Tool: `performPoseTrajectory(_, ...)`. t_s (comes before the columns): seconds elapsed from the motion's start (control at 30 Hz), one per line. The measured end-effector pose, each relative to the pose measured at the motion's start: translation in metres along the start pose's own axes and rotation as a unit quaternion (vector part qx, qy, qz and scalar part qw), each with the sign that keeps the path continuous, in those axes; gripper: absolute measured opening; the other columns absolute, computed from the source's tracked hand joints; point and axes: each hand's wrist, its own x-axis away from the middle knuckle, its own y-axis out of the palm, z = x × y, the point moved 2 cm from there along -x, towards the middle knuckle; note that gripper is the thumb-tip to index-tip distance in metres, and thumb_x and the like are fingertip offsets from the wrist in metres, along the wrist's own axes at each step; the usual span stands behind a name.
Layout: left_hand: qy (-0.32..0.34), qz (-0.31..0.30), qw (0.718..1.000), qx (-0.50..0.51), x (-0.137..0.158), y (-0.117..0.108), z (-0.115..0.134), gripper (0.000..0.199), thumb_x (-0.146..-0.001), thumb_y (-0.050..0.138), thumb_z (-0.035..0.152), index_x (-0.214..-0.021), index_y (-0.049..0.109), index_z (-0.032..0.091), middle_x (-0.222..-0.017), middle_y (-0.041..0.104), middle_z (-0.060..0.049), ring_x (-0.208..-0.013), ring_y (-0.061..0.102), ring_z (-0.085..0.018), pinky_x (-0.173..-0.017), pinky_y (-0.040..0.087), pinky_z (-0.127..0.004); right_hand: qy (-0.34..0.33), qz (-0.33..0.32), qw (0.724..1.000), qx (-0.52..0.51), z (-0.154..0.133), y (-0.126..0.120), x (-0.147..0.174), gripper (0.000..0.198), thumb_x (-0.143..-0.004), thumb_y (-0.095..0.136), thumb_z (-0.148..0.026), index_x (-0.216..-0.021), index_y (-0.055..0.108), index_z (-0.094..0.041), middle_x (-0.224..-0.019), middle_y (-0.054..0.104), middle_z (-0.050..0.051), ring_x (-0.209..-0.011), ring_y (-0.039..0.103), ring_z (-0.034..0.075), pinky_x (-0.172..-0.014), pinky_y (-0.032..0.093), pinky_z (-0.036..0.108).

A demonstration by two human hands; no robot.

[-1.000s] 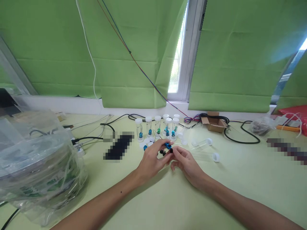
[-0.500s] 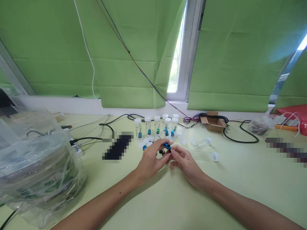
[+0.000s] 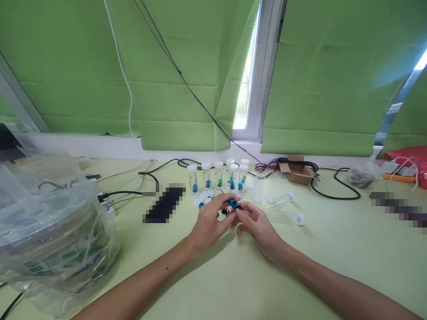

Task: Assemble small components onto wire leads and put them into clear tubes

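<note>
Between the fingers of my left hand (image 3: 210,224) is a small blue part (image 3: 232,202), its fingers closed round it. My right hand (image 3: 258,226) meets it from the right, thumb and forefinger pinching a tiny black piece (image 3: 238,207) against the blue part. Just behind the hands lie small black pieces (image 3: 225,212) and another blue part (image 3: 201,205), partly covered by my left hand. Several clear tubes with white caps (image 3: 192,181) stand beyond, blue or green parts inside them.
Clear tubes lie on the right, one with a white cap (image 3: 300,218). An open cardboard box (image 3: 298,172) and black cables (image 3: 336,197) are behind. On the left, a plastic-wrapped spool (image 3: 56,231) stands near a blurred dark object (image 3: 165,205). Green blinds (image 3: 187,98) hang at the back.
Both hands stay almost in place. My right thumb and forefinger have shifted slightly at the black piece, and the blue part has turned a little.
</note>
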Motion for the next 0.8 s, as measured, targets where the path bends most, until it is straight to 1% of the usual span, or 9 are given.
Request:
performPoseTrajectory(0.07,-0.005,-0.004,1.000,0.002,0.0000,0.0002,-0.0007,0.031,-0.085,0.062,0.016,-0.115,0.056,0.022,-0.110,0.067,-0.004,-0.098,0.066,-0.016,-0.089,0.057,-0.032,-0.009,-0.004,1.000,-0.006,0.0001,-0.0007,0.0003,0.023,-0.084,0.068,-0.040,-0.096,0.061,-0.022,-0.083,0.062,0.001,-0.075,0.060,0.016,-0.056,0.045,0.025)
performPoseTrajectory(0.13,-0.011,-0.010,1.000,0.008,0.0002,0.0004,-0.0008,0.031,-0.085,0.063,0.016,-0.115,0.057,0.022,-0.110,0.067,-0.005,-0.097,0.067,-0.016,-0.089,0.057,-0.033,-0.011,-0.010,1.000,-0.007,0.0006,-0.0010,0.0007,0.022,-0.086,0.065,-0.041,-0.092,0.061,-0.021,-0.081,0.061,0.001,-0.074,0.060,0.015,-0.056,0.045,0.025)
performPoseTrajectory(0.23,-0.015,-0.013,1.000,0.015,0.0005,0.0003,0.0002,0.031,-0.084,0.063,0.016,-0.114,0.057,0.021,-0.110,0.067,-0.005,-0.096,0.067,-0.017,-0.088,0.058,-0.032,-0.007,-0.018,1.000,-0.005,0.0016,-0.0008,0.0011,0.029,-0.089,0.059,-0.046,-0.089,0.064,-0.018,-0.078,0.061,0.002,-0.071,0.060,0.015,-0.054,0.044,0.024)
performPoseTrajectory(0.37,-0.007,-0.007,1.000,0.016,0.0010,0.0001,0.0015,0.032,-0.083,0.064,0.015,-0.115,0.057,0.021,-0.110,0.067,-0.005,-0.097,0.067,-0.017,-0.088,0.058,-0.032,-0.006,-0.018,1.000,-0.008,0.0027,-0.0008,0.0008,0.036,-0.090,0.056,-0.050,-0.087,0.067,-0.016,-0.075,0.060,0.003,-0.070,0.059,0.015,-0.053,0.043,0.025)
performPoseTrajectory(0.53,0.008,-0.002,1.000,0.006,0.0012,0.0004,0.0031,0.035,-0.083,0.064,0.014,-0.116,0.057,0.022,-0.108,0.068,-0.005,-0.098,0.066,-0.017,-0.086,0.058,-0.031,0.008,-0.006,1.000,-0.001,0.0035,-0.0005,-0.0006,0.046,-0.089,0.052,-0.056,-0.077,0.067,-0.014,-0.074,0.061,0.005,-0.065,0.058,0.015,-0.051,0.042,0.025)
performPoseTrajectory(0.6,0.012,0.005,1.000,0.003,0.0008,-0.0001,0.0037,0.034,-0.083,0.064,0.013,-0.116,0.057,0.022,-0.108,0.068,-0.004,-0.097,0.066,-0.016,-0.086,0.058,-0.031,0.010,-0.004,1.000,-0.002,0.0025,0.0001,-0.0005,0.043,-0.088,0.054,-0.055,-0.080,0.066,-0.015,-0.077,0.061,0.005,-0.066,0.058,0.015,-0.051,0.042,0.025)
performPoseTrajectory(0.7,0.008,0.011,1.000,0.000,0.0002,-0.0008,0.0032,0.034,-0.083,0.064,0.013,-0.115,0.057,0.021,-0.109,0.068,-0.005,-0.095,0.067,-0.016,-0.086,0.058,-0.031,-0.001,-0.005,1.000,-0.005,0.0001,0.0008,0.0009,0.027,-0.084,0.065,-0.045,-0.092,0.063,-0.019,-0.082,0.060,0.002,-0.071,0.059,0.015,-0.054,0.044,0.025)
performPoseTrajectory(0.8,0.000,0.001,1.000,-0.002,-0.0004,-0.0003,0.0021,0.032,-0.083,0.063,0.013,-0.114,0.057,0.021,-0.109,0.067,-0.005,-0.095,0.066,-0.016,-0.085,0.058,-0.032,-0.011,-0.003,1.000,-0.009,-0.0010,0.0008,0.0019,0.024,-0.083,0.069,-0.041,-0.094,0.061,-0.021,-0.080,0.059,0.000,-0.072,0.058,0.014,-0.055,0.045,0.024)
